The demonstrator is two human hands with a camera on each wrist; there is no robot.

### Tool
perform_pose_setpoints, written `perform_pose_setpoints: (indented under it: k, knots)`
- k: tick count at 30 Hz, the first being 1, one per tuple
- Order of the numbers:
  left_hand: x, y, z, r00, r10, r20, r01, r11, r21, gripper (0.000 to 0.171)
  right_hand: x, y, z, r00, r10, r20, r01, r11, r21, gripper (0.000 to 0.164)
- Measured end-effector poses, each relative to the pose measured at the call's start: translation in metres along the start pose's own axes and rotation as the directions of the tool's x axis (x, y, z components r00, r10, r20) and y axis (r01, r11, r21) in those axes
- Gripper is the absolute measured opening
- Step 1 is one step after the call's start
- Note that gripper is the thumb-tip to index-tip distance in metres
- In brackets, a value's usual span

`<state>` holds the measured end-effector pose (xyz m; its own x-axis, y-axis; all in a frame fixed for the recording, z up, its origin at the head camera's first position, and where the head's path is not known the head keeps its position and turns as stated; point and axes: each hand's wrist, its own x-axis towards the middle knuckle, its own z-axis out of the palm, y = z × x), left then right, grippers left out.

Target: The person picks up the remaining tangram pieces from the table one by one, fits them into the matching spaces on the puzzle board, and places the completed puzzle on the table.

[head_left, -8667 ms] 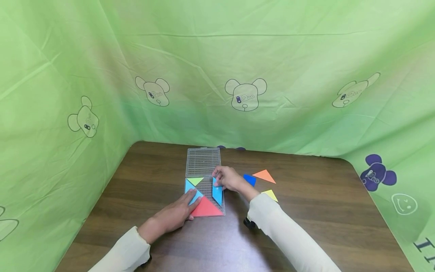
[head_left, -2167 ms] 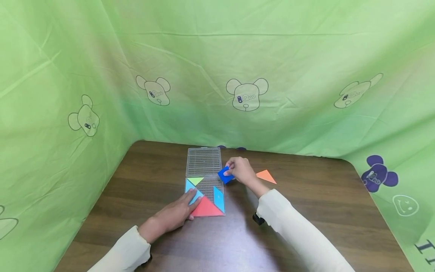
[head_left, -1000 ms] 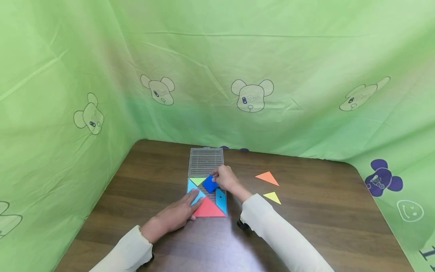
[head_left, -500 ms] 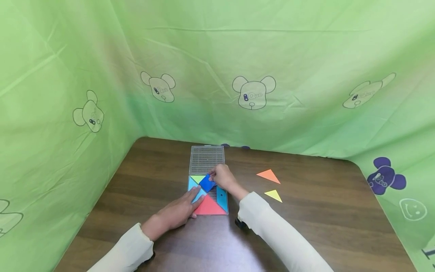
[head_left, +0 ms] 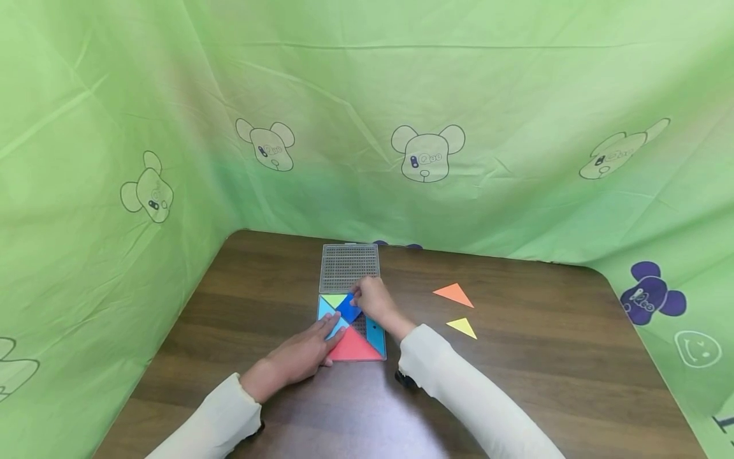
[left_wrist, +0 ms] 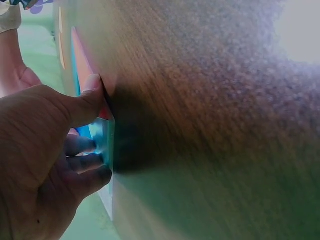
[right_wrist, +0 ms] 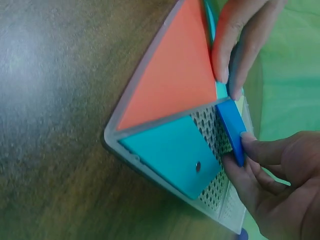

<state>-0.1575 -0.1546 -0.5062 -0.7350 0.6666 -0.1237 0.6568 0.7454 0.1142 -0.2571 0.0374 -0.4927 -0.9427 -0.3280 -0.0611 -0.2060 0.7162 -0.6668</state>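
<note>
Blue square [right_wrist: 231, 127], tilted, pinched by right hand [head_left: 376, 301] over gridded case [head_left: 350, 266]. Left hand [head_left: 297, 356], fingers apart, rests on case's light-blue triangle [head_left: 325, 308]. Orange triangle [head_left: 455, 294], yellow triangle [head_left: 463, 327]: right of case.

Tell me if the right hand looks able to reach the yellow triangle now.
Likely yes, once the right hand releases the dark blue piece it pinches: the yellow triangle lies uncovered on the table, nothing visibly blocking it.
</note>
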Motion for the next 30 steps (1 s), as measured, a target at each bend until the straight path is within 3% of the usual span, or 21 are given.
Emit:
perform_pose_setpoints:
  k: [6,14,19,24,30]
  knots:
    - [0.002,0.000,-0.001,1.000,0.000,0.005,0.000,1.000,0.005,0.063,0.000,-0.002,0.003,0.999,0.032,-0.029,-0.034,0.998,-0.047,0.017]
    - [0.001,-0.002,-0.001,1.000,0.013,-0.011,-0.013,0.999,0.031,0.063,0.001,-0.002,0.008,0.997,0.046,-0.054,-0.048,0.998,-0.038,0.013]
    - [-0.003,-0.003,0.000,1.000,0.014,-0.014,-0.014,0.999,0.051,0.063,0.002,-0.002,0.014,0.999,0.036,-0.038,-0.036,0.999,-0.024,0.024]
    - [-0.003,-0.003,0.001,1.000,0.014,-0.019,-0.013,0.998,0.056,0.063,0.003,-0.002,0.016,0.996,0.053,-0.071,-0.058,0.996,-0.067,0.010]
    - [0.002,-0.001,0.000,1.000,0.008,-0.007,-0.008,0.999,0.041,0.063,0.002,-0.002,0.013,0.993,0.045,-0.105,-0.058,0.991,-0.121,0.013]
